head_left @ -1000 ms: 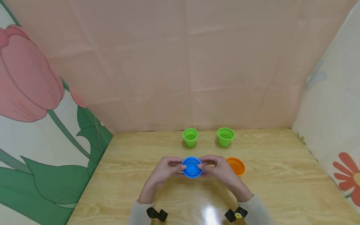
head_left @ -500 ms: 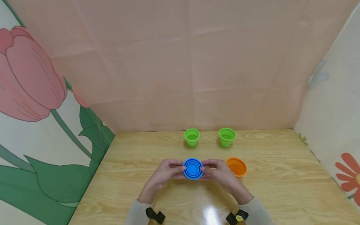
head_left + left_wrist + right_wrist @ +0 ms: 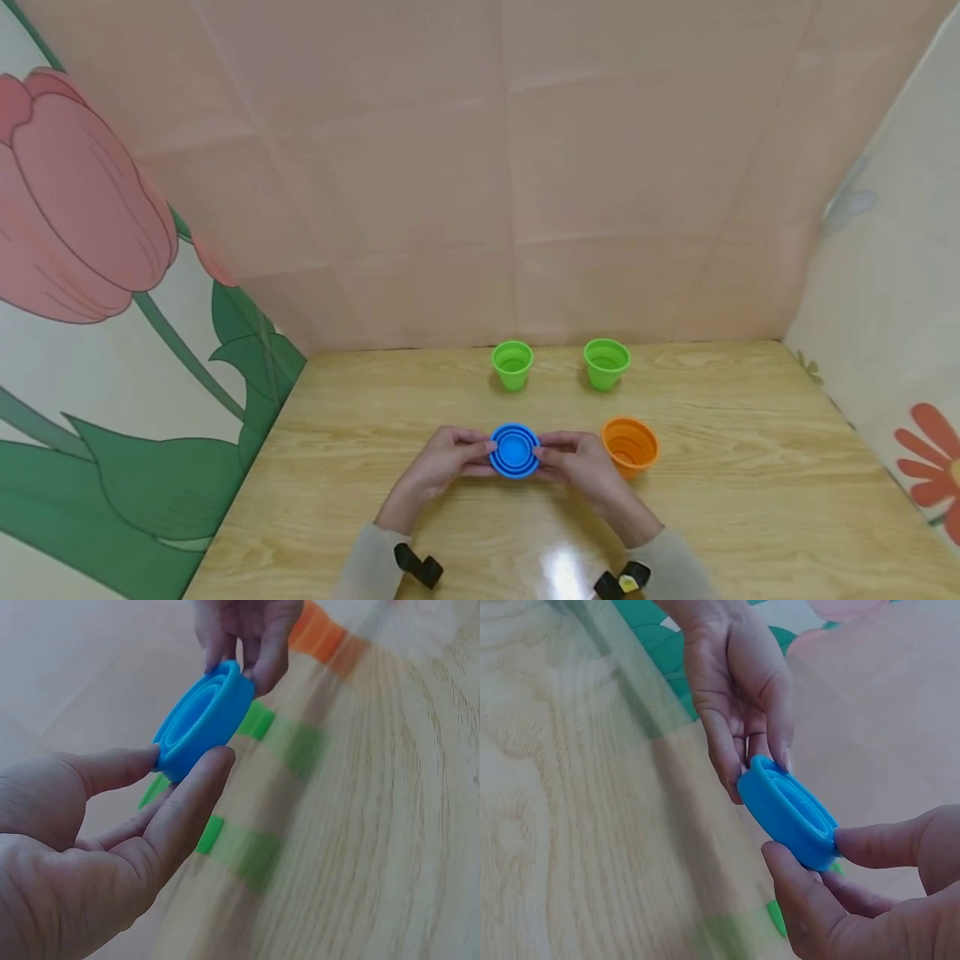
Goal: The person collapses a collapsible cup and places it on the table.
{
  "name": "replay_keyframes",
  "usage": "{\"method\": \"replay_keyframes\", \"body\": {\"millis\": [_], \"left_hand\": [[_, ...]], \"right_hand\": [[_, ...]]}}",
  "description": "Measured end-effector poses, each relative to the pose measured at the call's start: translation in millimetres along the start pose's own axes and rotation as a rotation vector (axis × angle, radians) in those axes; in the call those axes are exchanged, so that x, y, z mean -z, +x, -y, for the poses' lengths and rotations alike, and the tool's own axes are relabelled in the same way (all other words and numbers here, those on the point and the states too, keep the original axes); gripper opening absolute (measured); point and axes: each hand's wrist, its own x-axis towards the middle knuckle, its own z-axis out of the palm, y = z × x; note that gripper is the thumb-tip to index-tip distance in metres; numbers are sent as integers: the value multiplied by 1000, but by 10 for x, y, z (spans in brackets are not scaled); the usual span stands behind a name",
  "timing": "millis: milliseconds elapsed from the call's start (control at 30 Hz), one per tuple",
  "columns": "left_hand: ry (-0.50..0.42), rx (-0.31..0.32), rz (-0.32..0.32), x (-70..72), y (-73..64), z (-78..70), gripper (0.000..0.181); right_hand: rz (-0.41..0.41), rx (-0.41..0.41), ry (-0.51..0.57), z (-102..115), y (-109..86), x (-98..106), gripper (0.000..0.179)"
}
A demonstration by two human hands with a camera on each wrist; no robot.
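A blue collapsible cup (image 3: 514, 451), folded flat into concentric rings, is held above the table between both hands. My left hand (image 3: 442, 463) pinches its left edge, thumb on the upper rim and fingers beneath. On the opposite edge, my right hand (image 3: 583, 468) pinches in the same way. Both wrist views show the flattened cup (image 3: 202, 720) tilted, clear of the wood. Just beyond the right hand stands an orange collapsible cup (image 3: 630, 444), its lower left side overlapped by that hand in the head view.
Two green cups (image 3: 512, 365) stand upright, side by side, near the back edge of the wooden table (image 3: 360, 400). A pinkish cloth backdrop (image 3: 420, 208) rises behind it. Walls with flower prints (image 3: 90, 200) flank both sides.
Both hands and the blue cup sit slightly lower in the head view than a second ago, their grip unchanged. The view itself has shifted a little. The cups on the table stay put.
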Motion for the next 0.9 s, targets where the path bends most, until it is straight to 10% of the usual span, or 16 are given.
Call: {"method": "replay_keyframes", "body": {"millis": [900], "left_hand": [[126, 56, -41, -29, 145, 123, 21]], "right_hand": [[-86, -100, -158, -147, 164, 13, 31]]}}
